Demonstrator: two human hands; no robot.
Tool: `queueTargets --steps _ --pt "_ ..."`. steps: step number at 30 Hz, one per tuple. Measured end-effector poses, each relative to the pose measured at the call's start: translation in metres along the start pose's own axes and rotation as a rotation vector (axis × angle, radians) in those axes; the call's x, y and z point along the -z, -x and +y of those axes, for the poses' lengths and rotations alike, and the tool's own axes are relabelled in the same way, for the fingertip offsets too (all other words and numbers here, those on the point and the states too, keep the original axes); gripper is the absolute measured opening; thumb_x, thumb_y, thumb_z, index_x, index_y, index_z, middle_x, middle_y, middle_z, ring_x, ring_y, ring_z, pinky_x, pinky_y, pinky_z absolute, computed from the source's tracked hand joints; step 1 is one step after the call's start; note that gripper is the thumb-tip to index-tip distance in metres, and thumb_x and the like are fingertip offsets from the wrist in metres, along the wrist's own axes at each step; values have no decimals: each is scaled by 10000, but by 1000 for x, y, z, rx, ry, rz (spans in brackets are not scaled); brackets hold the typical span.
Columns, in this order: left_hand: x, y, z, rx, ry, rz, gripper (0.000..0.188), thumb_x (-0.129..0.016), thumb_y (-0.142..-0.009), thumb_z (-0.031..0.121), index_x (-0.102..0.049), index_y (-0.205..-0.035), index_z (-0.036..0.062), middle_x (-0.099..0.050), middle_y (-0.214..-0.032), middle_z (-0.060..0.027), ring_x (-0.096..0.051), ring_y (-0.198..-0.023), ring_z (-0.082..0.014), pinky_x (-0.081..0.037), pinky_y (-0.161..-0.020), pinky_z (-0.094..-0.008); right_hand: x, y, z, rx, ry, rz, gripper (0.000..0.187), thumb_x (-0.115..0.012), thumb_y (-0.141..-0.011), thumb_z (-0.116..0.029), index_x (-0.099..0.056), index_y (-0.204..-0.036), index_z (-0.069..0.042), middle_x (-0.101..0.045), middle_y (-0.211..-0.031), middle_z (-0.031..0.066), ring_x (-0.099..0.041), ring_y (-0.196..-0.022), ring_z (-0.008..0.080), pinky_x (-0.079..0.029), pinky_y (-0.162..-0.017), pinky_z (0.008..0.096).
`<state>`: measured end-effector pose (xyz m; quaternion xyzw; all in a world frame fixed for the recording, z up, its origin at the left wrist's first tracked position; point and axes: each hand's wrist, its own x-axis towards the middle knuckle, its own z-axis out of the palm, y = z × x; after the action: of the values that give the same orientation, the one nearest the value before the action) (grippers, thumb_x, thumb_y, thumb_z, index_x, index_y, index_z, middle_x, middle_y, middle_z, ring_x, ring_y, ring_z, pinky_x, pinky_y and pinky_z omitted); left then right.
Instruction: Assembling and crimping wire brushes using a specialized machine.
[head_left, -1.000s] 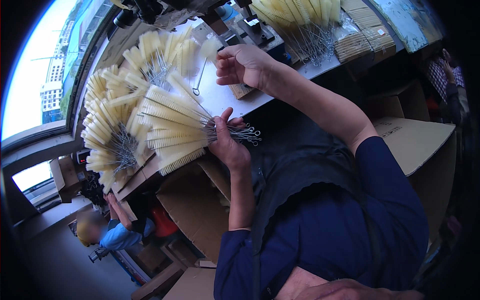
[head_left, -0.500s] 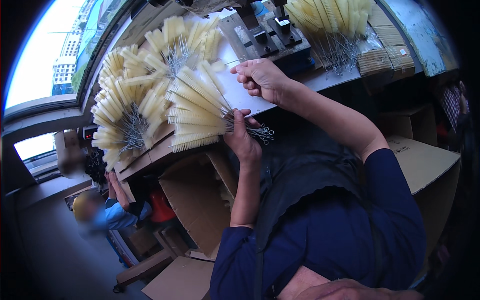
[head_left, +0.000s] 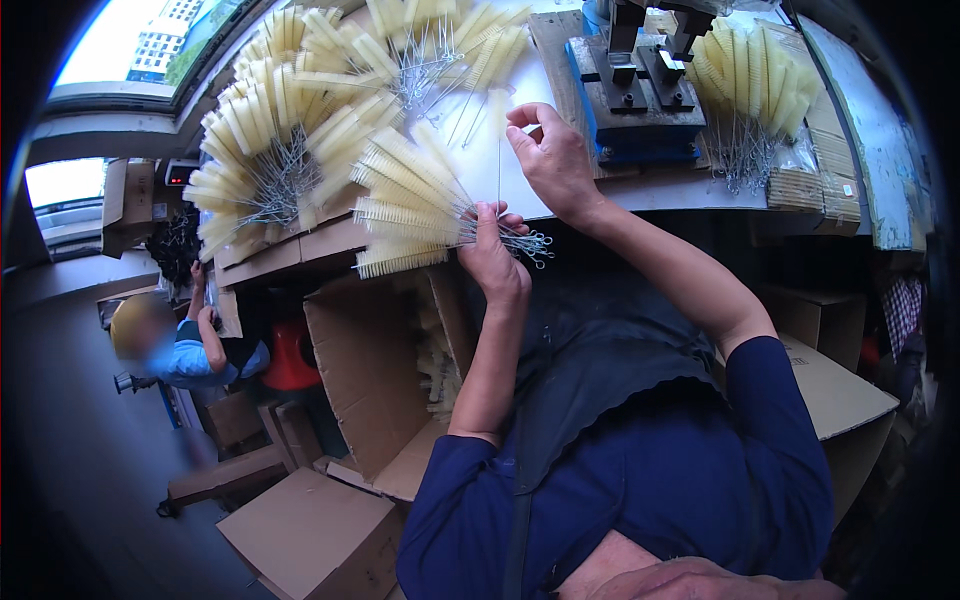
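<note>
My left hand (head_left: 495, 255) is closed around the twisted-wire handles of a bunch of brushes (head_left: 405, 205). Their pale yellow bristle heads fan out to the left, and the looped wire ends stick out on the right. A single brush (head_left: 498, 112) points away from me, its thin wire running down to the left hand. Beside it is my right hand (head_left: 555, 165), fingers curled, with a gap between thumb and forefinger. Whether its fingertips touch that brush I cannot tell.
Piles of similar brushes (head_left: 262, 130) cover the bench's left side. A metal press fixture (head_left: 640, 110) stands at the back, with more brushes (head_left: 755, 80) and cardboard (head_left: 800, 190) to its right. A cardboard box (head_left: 370, 370) sits below. Another person (head_left: 190, 345) works at far left.
My view has shifted, so the bench appears farther right and higher. The single brush, which lay sideways by my right hand, now points away with its wire reaching my left hand.
</note>
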<state>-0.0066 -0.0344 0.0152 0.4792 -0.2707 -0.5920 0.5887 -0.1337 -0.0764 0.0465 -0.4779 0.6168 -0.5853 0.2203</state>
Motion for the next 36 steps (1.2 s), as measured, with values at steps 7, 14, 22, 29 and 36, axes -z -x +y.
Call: queueTargets --steps 7,14,22,29,36 --pt "3 -6 -20 95 -23 -29 162 -606 -982 119 -568 -1069 -13 -653 -933 -112 -631 -687 -152 -546 -560 -274 -53 -45 56 -242 640 -204 397 -673 -889 -342 -610 -1054 15 -675 -1015 229 -675 -947 398 -524 -831 479" --pt "18 -7 -18 125 18 -5 105 -599 -981 99 -568 -1027 10 -638 -881 -84 -592 -644 -125 -532 -550 -265 -29 -11 52 -297 417 -188 384 -592 -957 -350 -621 -993 31 -677 -880 259 -669 -944 416 -510 -813 505" --pt "-3 1 -6 99 90 -97 108 -601 -985 112 -563 -1022 18 -605 -881 -73 -571 -657 -124 -508 -542 -270 92 28 22 175 522 31 125 -632 -930 -148 -613 -886 -32 -650 -726 189 -664 -673 372 -500 -568 442" --pt "-27 20 -7 103 58 -209 114 -611 -989 143 -562 -976 41 -594 -850 -51 -569 -663 -120 -504 -560 -261 188 8 23 398 901 150 89 -611 -889 -81 -582 -814 -44 -657 -694 159 -679 -640 342 -544 -567 418" --pt "-43 27 -8 130 40 -247 129 -612 -992 159 -562 -967 43 -592 -838 -47 -570 -669 -121 -506 -572 -262 195 -6 31 350 1050 57 53 -595 -883 -63 -570 -843 -39 -649 -679 157 -678 -645 341 -547 -575 420"
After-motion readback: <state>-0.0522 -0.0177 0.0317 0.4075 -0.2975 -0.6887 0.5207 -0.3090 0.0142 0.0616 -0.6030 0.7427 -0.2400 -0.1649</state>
